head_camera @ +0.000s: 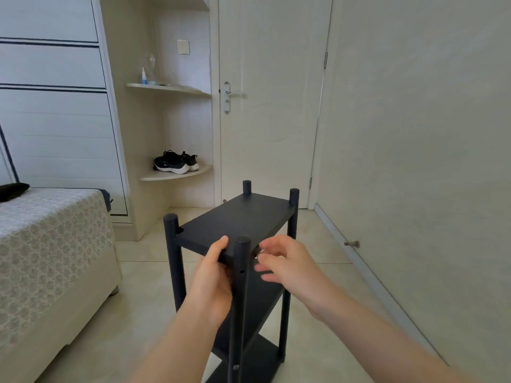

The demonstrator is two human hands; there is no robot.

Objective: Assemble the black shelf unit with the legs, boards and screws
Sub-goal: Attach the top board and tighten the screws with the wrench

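**Black shelf unit upright on the floor, left hand on its top board**

At far left is a bed with a pale lace-patterned cover [49, 244], with a flat black object [12, 190] lying on its far edge. Behind it rises a white panelled wardrobe front [55, 111]. Next come cream corner shelves [177, 174]. The upper one carries a small white bottle with a blue cap [144, 76], and the lower one a pair of black trainers with white soles [175, 162].

The black shelf unit with four round legs [237, 217] stands upright on the pale tiled floor [132, 313], in the middle of the view and just in front of the person. Three boards are in view, one above the other, and the leg tops poke up past the top board. The nearest leg [240, 294] shows small holes in its side.

The left hand [213, 275] grips the near edge of the top board, just left of that nearest leg. Its thumb lies on the board's upper face and its fingers are curled underneath, mostly hidden.

The right hand [287, 264] is just right of the same leg, at the board's near corner. Its fingers are loosely bent and spread, with nothing seen in them. They are blurred, so I cannot tell whether they touch the board.

Behind the unit is a closed cream door [271, 128] with a silver lever handle [232, 94]. Further right, a small metal door stop [352, 244] juts from the plain pale wall [428, 134].
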